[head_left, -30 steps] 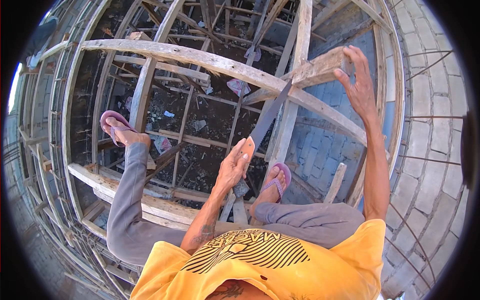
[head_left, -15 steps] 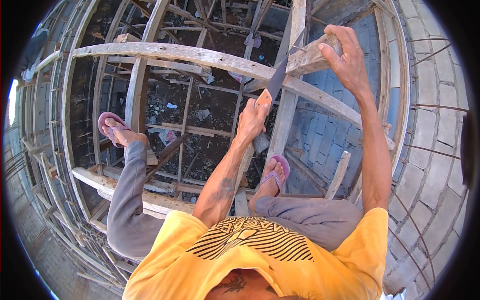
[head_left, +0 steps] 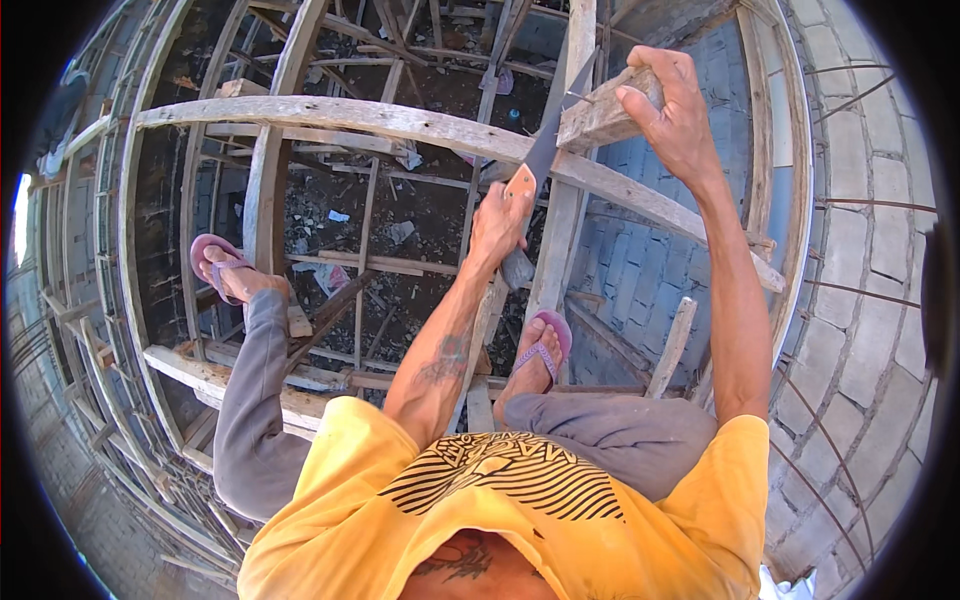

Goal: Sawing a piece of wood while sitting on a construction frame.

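Note:
My left hand (head_left: 500, 222) is closed around the orange wooden handle of a handsaw (head_left: 543, 150). Its dark blade points up and away, lying across the curved wooden beam (head_left: 400, 118) and along the left end of a short timber block (head_left: 598, 118). My right hand (head_left: 675, 112) grips the block's right end from above, thumb on the near side. A nail (head_left: 580, 97) sticks out near the block's left end. Whether the blade's teeth are in the wood cannot be seen.
My sandalled feet rest on framing: the left foot (head_left: 228, 272) far left, the right foot (head_left: 541, 355) by an upright timber (head_left: 560, 240). Gaps between beams drop to rubble-strewn ground (head_left: 410, 210). Steel bars (head_left: 870, 204) jut from the block wall (head_left: 870, 270) at right.
The whole view has shifted slightly, so the scene sits a little farther left. Both hands keep their grips, with the saw and block in nearly the same arrangement.

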`<act>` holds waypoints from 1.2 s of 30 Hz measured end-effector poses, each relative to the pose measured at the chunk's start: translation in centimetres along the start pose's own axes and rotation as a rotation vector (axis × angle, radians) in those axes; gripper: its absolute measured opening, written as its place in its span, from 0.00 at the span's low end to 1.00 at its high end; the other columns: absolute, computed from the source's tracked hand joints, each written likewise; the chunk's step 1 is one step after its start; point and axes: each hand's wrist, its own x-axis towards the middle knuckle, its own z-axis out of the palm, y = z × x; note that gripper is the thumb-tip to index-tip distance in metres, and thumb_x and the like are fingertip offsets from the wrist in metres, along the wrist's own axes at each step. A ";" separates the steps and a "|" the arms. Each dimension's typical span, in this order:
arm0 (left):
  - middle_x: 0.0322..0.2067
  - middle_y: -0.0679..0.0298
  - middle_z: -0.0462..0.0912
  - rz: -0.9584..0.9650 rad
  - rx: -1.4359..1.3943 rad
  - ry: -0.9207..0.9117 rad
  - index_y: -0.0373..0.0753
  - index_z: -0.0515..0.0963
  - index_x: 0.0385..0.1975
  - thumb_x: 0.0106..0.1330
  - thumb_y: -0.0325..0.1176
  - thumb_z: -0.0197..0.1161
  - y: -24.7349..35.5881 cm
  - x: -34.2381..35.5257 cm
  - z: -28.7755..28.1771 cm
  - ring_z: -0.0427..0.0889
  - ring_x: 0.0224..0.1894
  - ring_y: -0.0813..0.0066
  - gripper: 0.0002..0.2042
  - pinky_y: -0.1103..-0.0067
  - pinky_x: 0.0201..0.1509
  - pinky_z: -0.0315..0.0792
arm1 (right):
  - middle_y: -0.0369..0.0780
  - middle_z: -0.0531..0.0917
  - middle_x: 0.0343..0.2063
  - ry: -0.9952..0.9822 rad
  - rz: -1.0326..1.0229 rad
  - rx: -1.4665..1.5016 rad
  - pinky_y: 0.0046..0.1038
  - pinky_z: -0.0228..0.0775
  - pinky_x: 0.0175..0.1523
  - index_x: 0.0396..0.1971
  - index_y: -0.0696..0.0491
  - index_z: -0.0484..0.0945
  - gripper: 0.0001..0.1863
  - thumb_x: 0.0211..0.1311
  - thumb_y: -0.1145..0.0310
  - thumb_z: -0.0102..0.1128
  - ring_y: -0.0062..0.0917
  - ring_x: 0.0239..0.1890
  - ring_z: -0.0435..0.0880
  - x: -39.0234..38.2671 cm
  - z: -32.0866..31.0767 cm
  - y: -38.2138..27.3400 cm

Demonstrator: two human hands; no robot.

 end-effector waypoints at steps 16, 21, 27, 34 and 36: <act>0.24 0.59 0.81 -0.040 -0.006 -0.028 0.32 0.70 0.39 0.71 0.45 0.61 -1.0 -2.8 -0.7 0.80 0.15 0.68 0.19 0.71 0.20 0.73 | 0.44 0.73 0.51 0.041 0.036 0.006 0.37 0.72 0.59 0.55 0.48 0.78 0.24 0.59 0.57 0.66 0.38 0.54 0.77 -0.5 0.2 0.5; 0.26 0.58 0.82 -0.175 0.037 -0.033 0.31 0.74 0.43 0.71 0.46 0.61 -5.8 -11.7 -4.4 0.80 0.15 0.71 0.20 0.73 0.19 0.72 | 0.44 0.73 0.50 0.078 0.028 -0.022 0.37 0.72 0.58 0.54 0.49 0.78 0.24 0.59 0.57 0.66 0.39 0.54 0.76 -1.2 -0.6 0.8; 0.28 0.57 0.83 -0.116 0.108 -0.028 0.31 0.73 0.38 0.72 0.46 0.60 1.1 -5.6 -1.5 0.81 0.17 0.70 0.19 0.73 0.19 0.75 | 0.45 0.72 0.50 0.068 0.040 0.057 0.36 0.72 0.58 0.54 0.49 0.78 0.24 0.57 0.59 0.68 0.39 0.52 0.76 -0.6 -0.1 0.3; 0.26 0.58 0.82 -0.089 0.037 -0.046 0.32 0.71 0.40 0.72 0.48 0.60 -1.5 -5.4 -0.7 0.79 0.14 0.69 0.20 0.73 0.18 0.73 | 0.45 0.72 0.50 0.053 0.071 0.033 0.35 0.72 0.58 0.54 0.49 0.78 0.24 0.57 0.59 0.68 0.38 0.52 0.77 -1.0 -0.3 0.8; 0.25 0.59 0.82 -0.175 0.043 -0.050 0.33 0.72 0.39 0.71 0.48 0.61 -4.3 -10.1 -3.1 0.78 0.13 0.71 0.20 0.74 0.17 0.72 | 0.44 0.72 0.51 0.076 0.059 0.020 0.35 0.72 0.58 0.53 0.49 0.78 0.24 0.58 0.59 0.68 0.38 0.52 0.77 -1.2 -0.8 0.8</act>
